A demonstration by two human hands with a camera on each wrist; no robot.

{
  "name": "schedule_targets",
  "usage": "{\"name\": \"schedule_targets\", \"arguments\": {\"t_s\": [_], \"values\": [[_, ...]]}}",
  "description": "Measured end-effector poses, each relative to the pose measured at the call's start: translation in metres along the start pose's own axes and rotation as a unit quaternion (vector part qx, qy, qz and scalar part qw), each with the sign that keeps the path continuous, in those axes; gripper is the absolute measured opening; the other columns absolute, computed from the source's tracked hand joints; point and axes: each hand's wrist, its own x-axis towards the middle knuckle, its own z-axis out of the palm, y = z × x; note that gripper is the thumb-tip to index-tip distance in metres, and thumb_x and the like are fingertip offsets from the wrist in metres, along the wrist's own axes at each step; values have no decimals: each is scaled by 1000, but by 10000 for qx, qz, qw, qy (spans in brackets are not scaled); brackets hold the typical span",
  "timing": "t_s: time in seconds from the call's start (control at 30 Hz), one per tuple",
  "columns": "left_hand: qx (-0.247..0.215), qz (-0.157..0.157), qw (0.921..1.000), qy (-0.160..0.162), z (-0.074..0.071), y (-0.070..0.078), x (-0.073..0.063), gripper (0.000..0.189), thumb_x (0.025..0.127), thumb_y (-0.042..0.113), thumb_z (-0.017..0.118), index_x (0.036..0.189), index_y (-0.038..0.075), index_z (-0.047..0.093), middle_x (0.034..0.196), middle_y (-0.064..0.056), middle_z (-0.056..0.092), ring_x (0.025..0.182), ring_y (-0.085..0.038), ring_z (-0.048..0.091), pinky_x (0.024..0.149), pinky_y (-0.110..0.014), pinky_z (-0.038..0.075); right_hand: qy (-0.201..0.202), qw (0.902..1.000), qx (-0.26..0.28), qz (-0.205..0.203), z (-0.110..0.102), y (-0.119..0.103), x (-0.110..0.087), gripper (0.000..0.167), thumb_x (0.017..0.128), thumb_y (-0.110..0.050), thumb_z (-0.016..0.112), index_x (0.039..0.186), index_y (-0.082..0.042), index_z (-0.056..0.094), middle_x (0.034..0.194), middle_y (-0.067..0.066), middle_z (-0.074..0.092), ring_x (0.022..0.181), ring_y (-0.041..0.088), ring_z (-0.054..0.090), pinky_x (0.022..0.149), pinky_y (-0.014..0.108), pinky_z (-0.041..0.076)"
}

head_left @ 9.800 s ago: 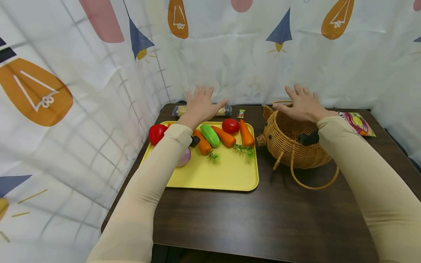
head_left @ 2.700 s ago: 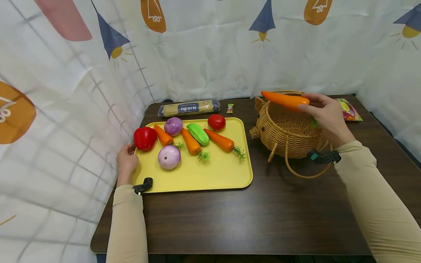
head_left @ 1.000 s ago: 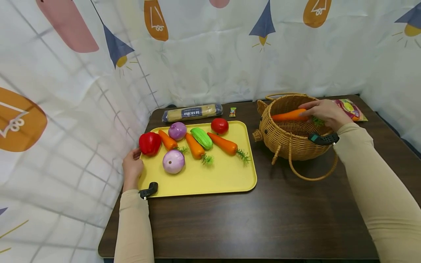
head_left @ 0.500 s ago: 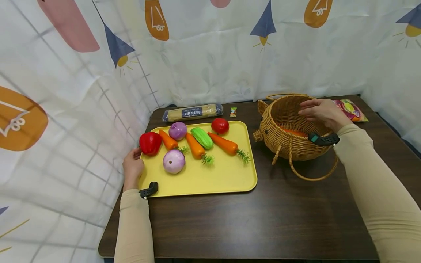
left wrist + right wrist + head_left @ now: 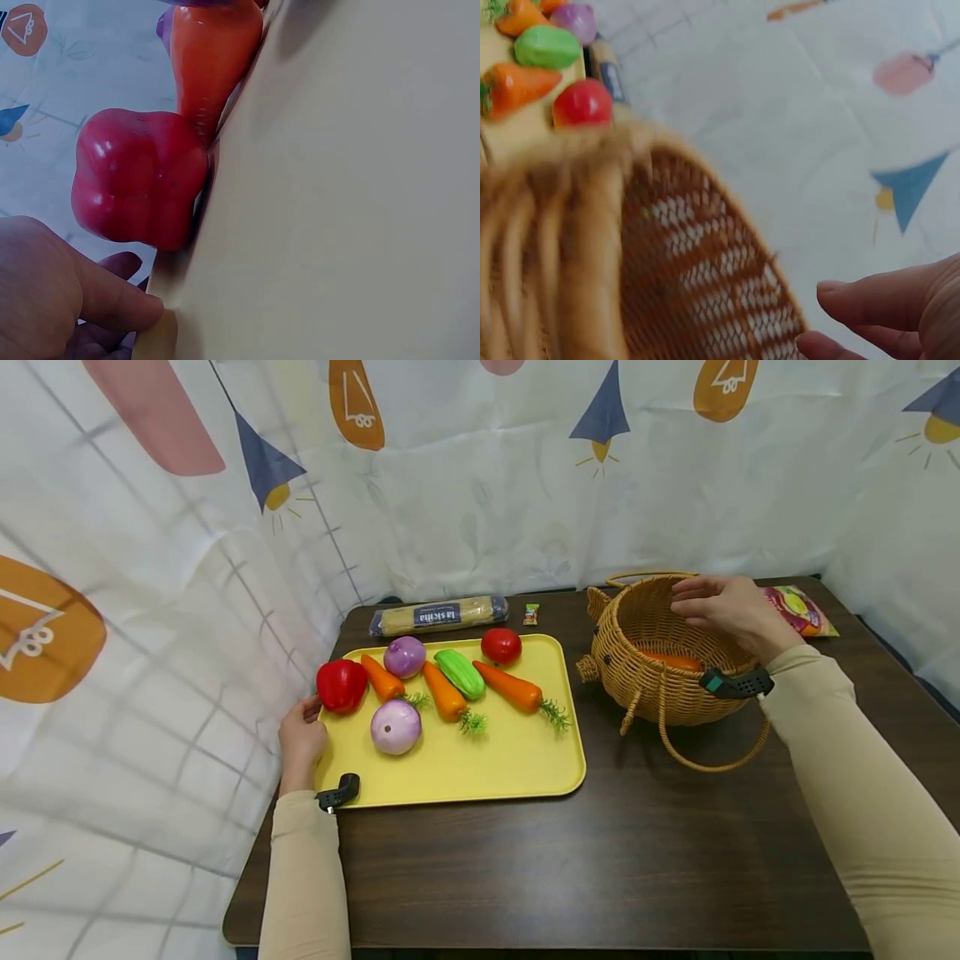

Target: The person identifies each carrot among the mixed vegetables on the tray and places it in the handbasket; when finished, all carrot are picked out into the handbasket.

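Observation:
My left hand (image 5: 302, 742) holds the yellow tray (image 5: 480, 772) by its left rim; in the left wrist view the thumb (image 5: 127, 304) lies on the rim and the other fingers go beneath it. Beside that hand sits a red bell pepper (image 5: 342, 687). My right hand (image 5: 738, 610) is over the pig-shaped wicker basket (image 5: 652, 693), fingers extended and holding nothing. Inside the basket an orange carrot (image 5: 675, 662) is partly visible; the rest is hidden by the wall. In the right wrist view the fingers (image 5: 877, 300) are beside the basket's rim.
On the tray lie several carrots (image 5: 510, 687), a purple onion (image 5: 405, 657), a pale purple round vegetable (image 5: 396, 727), a green cucumber-like vegetable (image 5: 460, 674) and a tomato (image 5: 501, 646). Behind are a spaghetti pack (image 5: 442, 616) and a small packet (image 5: 531, 614). A colourful bag (image 5: 801, 610) lies right.
The right hand lowered a carrot into the basket and let it go, then rose slightly. My left hand moved from above the tray to its left rim and has stayed there.

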Motion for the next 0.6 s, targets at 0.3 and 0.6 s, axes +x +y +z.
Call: {"name": "schedule_targets", "arguments": {"t_s": [0.3,0.6], "values": [[-27,-17,10000,-30,-1,2,-1,59,84,-8,34,142,-2,47,138,-22,52,123,-35,50,105,-44,42,18,9983,-45,-577,30,-31,-10,50,95,-31,63,136,-5,53,122,1,60,101,5,58,80,15,51],[38,30,10000,26,-1,1,-1,58,85,-7,35,141,-1,48,136,-22,54,121,-34,51,103,-44,42,198,9961,-451,-729,77,-52,-18,39,96,-27,62,129,-7,60,123,9,61,105,21,57,85,36,50]]}}
